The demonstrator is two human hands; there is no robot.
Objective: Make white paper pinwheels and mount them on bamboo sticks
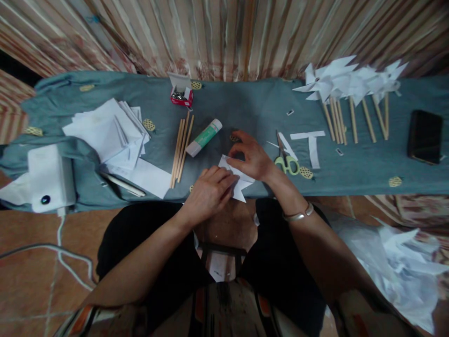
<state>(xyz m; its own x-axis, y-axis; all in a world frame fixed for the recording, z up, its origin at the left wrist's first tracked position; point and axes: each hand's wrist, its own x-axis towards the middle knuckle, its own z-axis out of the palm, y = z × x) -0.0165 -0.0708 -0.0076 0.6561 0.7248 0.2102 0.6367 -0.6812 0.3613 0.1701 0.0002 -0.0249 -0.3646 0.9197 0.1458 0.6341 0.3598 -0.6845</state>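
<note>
A cut white paper lies at the front edge of the cloth-covered table, between my hands. My left hand rests on its left part, fingers bent together over the paper. Reaching in from the right, my right hand touches the upper part of the paper, with thumb and forefinger curved apart. A green and white glue stick lies just above my left hand. Green-handled scissors lie right of my right hand, beside paper strips. Several wooden sticks are to the left.
Stacked white papers, a white pen and a white device occupy the left. A red box of pins stands at the back. Paper pinwheels on sticks and a dark phone lie right; a plastic bag is below.
</note>
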